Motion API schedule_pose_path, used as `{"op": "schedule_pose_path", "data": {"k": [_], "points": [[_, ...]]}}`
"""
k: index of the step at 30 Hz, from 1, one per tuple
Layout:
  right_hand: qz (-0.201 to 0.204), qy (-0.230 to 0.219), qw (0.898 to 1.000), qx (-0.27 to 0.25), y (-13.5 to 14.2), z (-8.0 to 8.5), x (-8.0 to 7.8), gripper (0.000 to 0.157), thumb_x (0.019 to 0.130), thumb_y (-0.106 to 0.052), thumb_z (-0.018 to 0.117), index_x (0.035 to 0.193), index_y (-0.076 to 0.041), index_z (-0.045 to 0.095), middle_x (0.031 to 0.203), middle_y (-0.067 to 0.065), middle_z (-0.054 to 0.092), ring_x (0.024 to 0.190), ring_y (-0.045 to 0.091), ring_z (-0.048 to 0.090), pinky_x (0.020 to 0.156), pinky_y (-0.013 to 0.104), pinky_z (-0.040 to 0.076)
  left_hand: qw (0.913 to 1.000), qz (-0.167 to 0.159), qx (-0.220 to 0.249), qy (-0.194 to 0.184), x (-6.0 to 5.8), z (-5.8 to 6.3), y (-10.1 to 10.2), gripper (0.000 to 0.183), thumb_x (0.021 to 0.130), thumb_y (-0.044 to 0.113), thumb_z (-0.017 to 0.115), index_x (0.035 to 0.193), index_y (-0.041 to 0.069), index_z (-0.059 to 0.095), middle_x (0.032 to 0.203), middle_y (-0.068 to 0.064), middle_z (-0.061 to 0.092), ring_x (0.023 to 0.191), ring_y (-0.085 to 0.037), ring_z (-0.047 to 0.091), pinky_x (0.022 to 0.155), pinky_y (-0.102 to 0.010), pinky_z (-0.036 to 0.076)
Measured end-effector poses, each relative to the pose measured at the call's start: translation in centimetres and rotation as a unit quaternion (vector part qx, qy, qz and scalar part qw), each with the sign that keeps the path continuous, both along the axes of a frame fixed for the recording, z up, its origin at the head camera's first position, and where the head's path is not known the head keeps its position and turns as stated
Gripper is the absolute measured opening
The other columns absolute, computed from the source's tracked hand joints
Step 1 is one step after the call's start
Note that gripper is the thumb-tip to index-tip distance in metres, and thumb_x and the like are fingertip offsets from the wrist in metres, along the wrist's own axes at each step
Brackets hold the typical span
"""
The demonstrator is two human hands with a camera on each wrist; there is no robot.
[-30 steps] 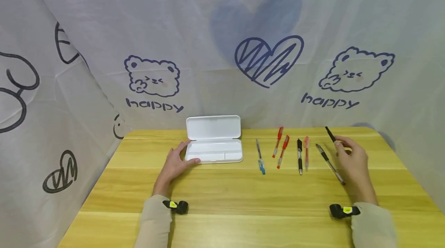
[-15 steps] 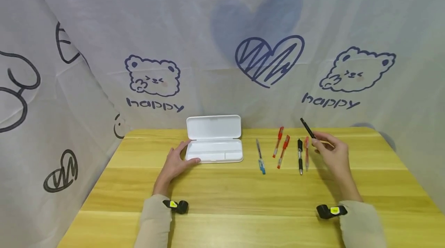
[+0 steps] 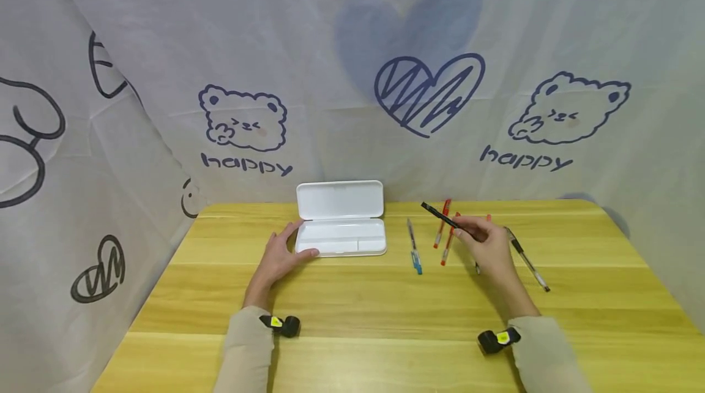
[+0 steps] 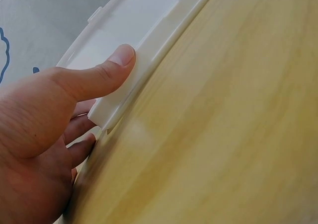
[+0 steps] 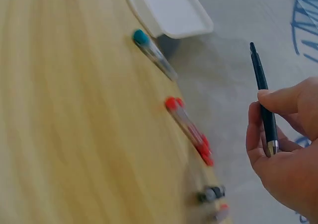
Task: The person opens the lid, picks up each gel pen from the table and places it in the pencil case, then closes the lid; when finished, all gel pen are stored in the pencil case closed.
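Note:
A white pencil case [image 3: 330, 232] lies with its lid [image 3: 339, 199] up at the back of the table. My left hand [image 3: 278, 259] grips its left end. In the left wrist view the thumb [image 4: 112, 72] lies over the front rim, with the other fingers round the end. Between thumb and fingers my right hand [image 3: 490, 249] pinches a black pen [image 3: 435, 210], raised above the table and slanting up toward the case. The right wrist view shows the pen's metal tip [image 5: 273, 147] down by the palm. Below the held pen are two red pens [image 3: 439, 237], partly covered by it.
A blue-capped pen [image 3: 414, 252] lies between the case and the red ones. Right of my right hand is a clear pen with a black grip [image 3: 527, 258]. Another black pen [image 3: 477, 268] and a pinkish-red pen [image 3: 488, 217] are mostly hidden behind that hand. A printed curtain [image 3: 330, 136] hangs behind the table.
My right hand has carried the black pen leftward, from the right end of the row to over the red pens. The left hand stays on the pencil case.

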State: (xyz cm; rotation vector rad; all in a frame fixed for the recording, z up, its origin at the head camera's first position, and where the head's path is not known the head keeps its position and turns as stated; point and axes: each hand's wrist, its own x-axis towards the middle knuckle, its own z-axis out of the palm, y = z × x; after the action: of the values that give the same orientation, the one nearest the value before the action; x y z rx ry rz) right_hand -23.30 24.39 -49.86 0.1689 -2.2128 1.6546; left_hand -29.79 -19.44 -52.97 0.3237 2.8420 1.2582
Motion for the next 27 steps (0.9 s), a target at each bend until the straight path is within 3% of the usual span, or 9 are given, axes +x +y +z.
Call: {"op": "schedule_pose_path", "data": {"k": [5, 13, 18, 23, 27], "points": [[-0.002, -0.021, 1.0, -0.007, -1.5, -0.3, 0.0, 0.021, 0.094, 0.002, 0.071, 0.114, 0.009, 0.073, 0.112, 0.029, 0.071, 0.091, 0.007, 0.07, 0.076, 0.013, 0.056, 1.0, -0.002, -0.002, -0.007, 0.0, -0.2, 0.4, 0.088, 0.085, 0.036, 0.084, 0.156, 0.008, 0.041, 0.16, -0.029, 0.032, 0.152, -0.047, 0.022, 0.126, -0.057, 0.001], [-0.052, -0.088, 0.995, -0.005, -5.2, -0.4, -1.5, 0.021, 0.091, -0.013, 0.08, 0.109, -0.003, 0.08, 0.11, 0.015, 0.076, 0.094, 0.013, 0.069, 0.072, 0.018, 0.057, 0.9997, 0.011, -0.002, -0.021, 0.1, 0.1, 0.4, 0.089, 0.086, 0.039, 0.084, 0.158, 0.014, 0.039, 0.163, -0.03, 0.024, 0.15, -0.057, 0.008, 0.12, -0.072, 0.01], [-0.035, -0.093, 0.995, -0.026, -8.4, 0.1, -3.1, 0.017, 0.09, -0.012, 0.081, 0.105, -0.005, 0.081, 0.109, 0.012, 0.077, 0.099, 0.021, 0.07, 0.075, 0.016, 0.056, 0.9998, 0.007, -0.003, -0.019, 0.1, 0.2, 0.2, 0.089, 0.085, 0.04, 0.084, 0.158, 0.013, 0.039, 0.163, -0.029, 0.025, 0.151, -0.055, 0.01, 0.121, -0.069, 0.008], [-0.025, -0.076, 0.996, -0.034, -11.4, 0.2, -4.8, 0.014, 0.086, -0.008, 0.083, 0.099, -0.004, 0.082, 0.102, 0.012, 0.078, 0.095, 0.02, 0.071, 0.073, 0.017, 0.054, 0.9999, 0.004, -0.002, -0.011, 0.1, 0.2, 0.0, 0.089, 0.086, 0.039, 0.084, 0.158, 0.012, 0.04, 0.162, -0.029, 0.027, 0.152, -0.051, 0.015, 0.124, -0.065, 0.004], [-0.008, -0.071, 0.996, -0.048, -13.5, -0.1, -5.7, 0.012, 0.085, -0.005, 0.083, 0.097, -0.002, 0.082, 0.1, 0.012, 0.078, 0.098, 0.021, 0.071, 0.081, 0.019, 0.055, 1.0, -0.004, -0.004, -0.007, 0.0, 0.1, -0.1, 0.088, 0.086, 0.038, 0.083, 0.157, 0.011, 0.04, 0.162, -0.029, 0.029, 0.152, -0.048, 0.018, 0.125, -0.061, 0.001]]}}
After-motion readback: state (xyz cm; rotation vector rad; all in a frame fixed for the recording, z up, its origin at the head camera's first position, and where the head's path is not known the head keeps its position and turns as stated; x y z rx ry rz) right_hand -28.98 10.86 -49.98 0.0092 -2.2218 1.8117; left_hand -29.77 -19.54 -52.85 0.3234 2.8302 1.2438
